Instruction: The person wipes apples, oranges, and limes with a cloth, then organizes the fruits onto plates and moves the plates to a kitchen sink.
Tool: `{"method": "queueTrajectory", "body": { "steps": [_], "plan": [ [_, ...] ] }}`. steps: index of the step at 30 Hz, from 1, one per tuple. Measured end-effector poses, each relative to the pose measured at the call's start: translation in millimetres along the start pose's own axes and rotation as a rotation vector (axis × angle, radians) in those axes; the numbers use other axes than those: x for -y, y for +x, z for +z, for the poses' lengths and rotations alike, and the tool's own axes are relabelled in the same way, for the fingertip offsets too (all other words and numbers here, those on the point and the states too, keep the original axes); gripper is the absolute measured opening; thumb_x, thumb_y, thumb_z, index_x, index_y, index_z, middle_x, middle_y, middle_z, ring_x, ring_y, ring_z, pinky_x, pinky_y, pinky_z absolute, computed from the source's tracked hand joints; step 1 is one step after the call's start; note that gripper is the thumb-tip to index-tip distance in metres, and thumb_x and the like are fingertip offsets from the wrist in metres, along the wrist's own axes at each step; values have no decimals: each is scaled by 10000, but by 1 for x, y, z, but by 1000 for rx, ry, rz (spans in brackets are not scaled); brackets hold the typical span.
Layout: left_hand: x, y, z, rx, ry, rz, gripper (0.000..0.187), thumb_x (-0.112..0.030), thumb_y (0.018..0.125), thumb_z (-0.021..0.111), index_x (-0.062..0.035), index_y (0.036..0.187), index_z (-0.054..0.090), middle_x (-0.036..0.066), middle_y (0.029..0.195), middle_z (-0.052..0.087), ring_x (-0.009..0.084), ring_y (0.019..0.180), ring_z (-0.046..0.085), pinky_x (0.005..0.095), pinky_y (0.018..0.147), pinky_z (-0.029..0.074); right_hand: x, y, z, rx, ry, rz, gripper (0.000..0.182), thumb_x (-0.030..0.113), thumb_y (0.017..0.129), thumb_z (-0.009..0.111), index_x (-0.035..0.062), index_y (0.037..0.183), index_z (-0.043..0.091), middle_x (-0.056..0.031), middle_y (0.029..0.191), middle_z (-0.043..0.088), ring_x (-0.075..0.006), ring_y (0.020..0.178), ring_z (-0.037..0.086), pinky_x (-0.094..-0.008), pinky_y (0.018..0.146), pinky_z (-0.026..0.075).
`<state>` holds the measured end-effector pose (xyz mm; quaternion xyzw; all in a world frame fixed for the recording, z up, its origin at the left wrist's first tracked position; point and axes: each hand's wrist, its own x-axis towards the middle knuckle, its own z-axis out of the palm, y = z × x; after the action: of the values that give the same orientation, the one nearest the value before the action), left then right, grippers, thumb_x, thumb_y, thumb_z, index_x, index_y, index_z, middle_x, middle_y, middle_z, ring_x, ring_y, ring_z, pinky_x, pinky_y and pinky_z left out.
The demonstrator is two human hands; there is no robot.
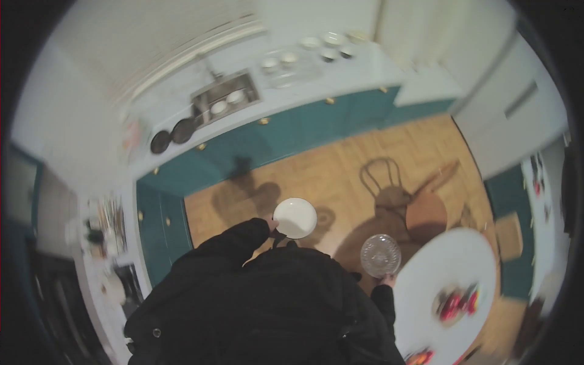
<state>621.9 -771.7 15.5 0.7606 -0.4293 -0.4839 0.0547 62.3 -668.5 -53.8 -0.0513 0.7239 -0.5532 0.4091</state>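
Holding a round white ceramic plate [295,218] at frame centre, left hand [272,227] fingers pinch its rim. Right hand [387,280], lower right, grips a clear cut-glass bowl [381,255] by its edge beside the round white bench [426,286]. Wooden floor [340,164] lies below.

Open wooden floor [340,164] lies ahead between the teal cabinets [286,137] and the round white table [447,274]. A chair [420,210] stands beside the table, narrowing the way on the right.
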Motion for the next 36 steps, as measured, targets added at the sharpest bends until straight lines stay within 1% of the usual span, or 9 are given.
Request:
{"method": "queueTrajectory", "body": {
  "steps": [10, 12, 15, 18, 20, 24, 27, 30, 36],
  "plan": [
    [67, -46, -142, -223, -1042, -397, 511, -44, 921, 362, -1, 1431, 373, 328, 1304, 521, 446, 894, 691, 495, 703, 654, 41, -84, 299, 527, -563, 104, 223, 93, 805, 507, 42, 1021, 488, -222, 749, 535, -347, 550, 562, -481, 428, 481],
    [72, -45, -162, -239, -1215, -495, 508, -73, 975, 386, -32, 1478, 325, 321, 1328, 522, 394, 916, 711, 476, 782, 641, 54, -87, 359, 581, -718, 133, 134, 77, 900, 497, 79, 1032, 475, -253, 986, 588, -423, 761, 637, -534, 564, 562],
    [95, -37, -182, -300, -1324, -619, 520, -72, 984, 430, -26, 1487, 307, 301, 1412, 453, 431, 1019, 670, 484, 818, 628, 78, -115, 452, 536, -993, 189, 175, 43, 976, 481, 128, 1127, 507, -189, 1109, 660, -364, 991, 671, -433, 843, 558],
    [120, -25, -208, -429, -1359, -741, 507, -96, 979, 468, -15, 1466, 355, 273, 1479, 411, 488, 1290, 476, 585, 983, 513, 58, -103, 543, 643, -897, 178, 143, 23, 952, 454, 165, 943, 439, -226, 772, 700, -272, 477, 594, -362, 414, 471],
    [102, -38, -248, -540, -1491, -792, 524, -61, 996, 429, -43, 1503, 301, 280, 1488, 391, 465, 1202, 557, 527, 949, 551, 85, -139, 604, 770, -1079, 179, 58, 99, 1008, 426, 110, 1027, 480, -200, 856, 693, -243, 587, 634, -319, 540, 526],
    [136, 8, -291, -822, -1577, -698, 548, -48, 917, 449, 12, 1452, 341, 307, 1382, 478, 459, 1006, 662, 493, 802, 622, 37, -140, 742, 1053, -1069, 87, 32, 150, 967, 440, 130, 970, 416, -245, 707, 638, -253, 424, 495, -377, 396, 414],
    [109, 2, -344, -854, -1724, -717, 557, -51, 965, 407, -44, 1504, 266, 322, 1287, 571, 400, 1012, 690, 466, 886, 593, 57, -188, 808, 1181, -1304, -21, 63, 59, 939, 364, 98, 963, 407, -250, 718, 622, -246, 431, 473, -366, 390, 393],
    [105, 23, -402, -875, -1862, -678, 569, -79, 977, 428, -51, 1516, 250, 316, 1248, 604, 380, 987, 705, 452, 860, 602, 95, -248, 879, 1299, -1385, -22, 78, 104, 974, 408, 81, 1047, 420, -214, 817, 604, -253, 514, 542, -377, 503, 475],
    [134, 76, -506, -940, -1768, -530, 523, -101, 970, 435, -16, 1468, 298, 316, 1130, 648, 350, 858, 733, 425, 783, 624, 60, -281, 924, 1281, -1175, 91, 100, 62, 968, 454, 111, 967, 367, -204, 693, 617, -255, 460, 577, -370, 420, 472]
  ]
}}
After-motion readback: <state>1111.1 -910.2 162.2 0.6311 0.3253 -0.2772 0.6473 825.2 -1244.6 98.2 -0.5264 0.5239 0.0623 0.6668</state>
